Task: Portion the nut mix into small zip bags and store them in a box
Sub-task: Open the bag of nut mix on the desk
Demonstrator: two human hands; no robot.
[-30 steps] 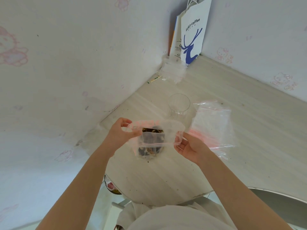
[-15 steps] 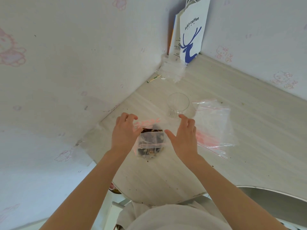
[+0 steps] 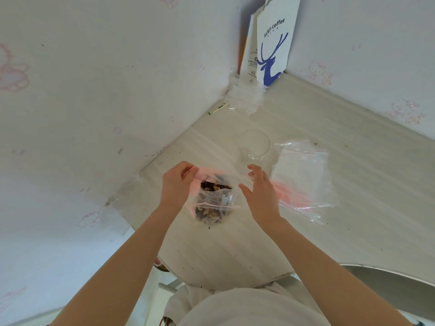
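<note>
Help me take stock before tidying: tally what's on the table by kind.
Bag of nuts: 1
Glass: 1
Paper bag: 1
Stick packet: 1
Piles of empty clear bags: 2
Total: 6

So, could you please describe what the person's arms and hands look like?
The left forearm and right forearm are bare, no sleeves in view. The left hand and right hand wear no gloves; no watch, bracelet or ring shows. A pale beige garment covers the torso.
</note>
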